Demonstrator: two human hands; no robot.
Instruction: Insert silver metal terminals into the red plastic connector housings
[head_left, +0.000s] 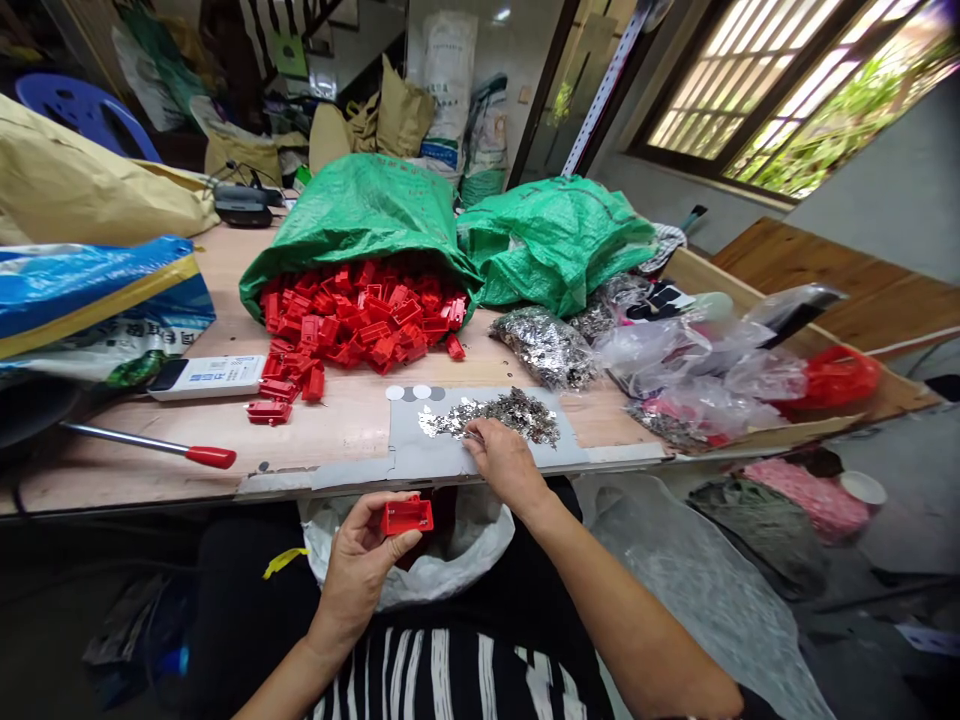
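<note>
Between the thumb and fingers of my left hand (360,560) is a small red plastic housing (409,515), its hollow side facing me. It is held over an open white sack (480,545) at my lap. My right hand (504,458) reaches to the near edge of a heap of small silvery metal pieces (517,412), with thumb and fingertips pinched together. What lies between those fingertips is too small to make out. The metal pieces are spread on a grey sheet (409,455) at the table's front edge.
A green woven sack (360,210) spills many red housings (360,320) onto the table. Right of it lie another green sack (555,235), a clear bag of metal pieces (547,345) and a wooden tray (892,390) of plastic bags. A red-tipped lever (210,457) juts out at left.
</note>
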